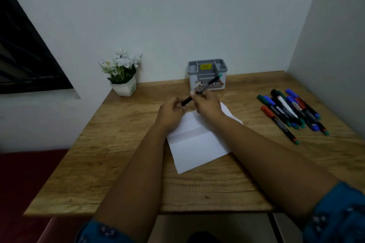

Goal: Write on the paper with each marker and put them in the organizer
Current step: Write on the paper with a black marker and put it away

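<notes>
A black marker (212, 81) with a green end is held in the air above the far edge of the white paper (197, 144). My right hand (207, 104) grips its barrel, and my left hand (170, 111) pinches its lower end, where the cap is hidden by my fingers. The marker points up and right toward the grey organizer (207, 65), which stands at the back of the wooden table (118, 154). The folded paper lies under my forearms, with no writing that I can see.
Several markers (290, 110) with red, blue, green and black caps lie in a loose pile at the right of the table, near the side wall. A small white pot of white flowers (122, 73) stands at the back left.
</notes>
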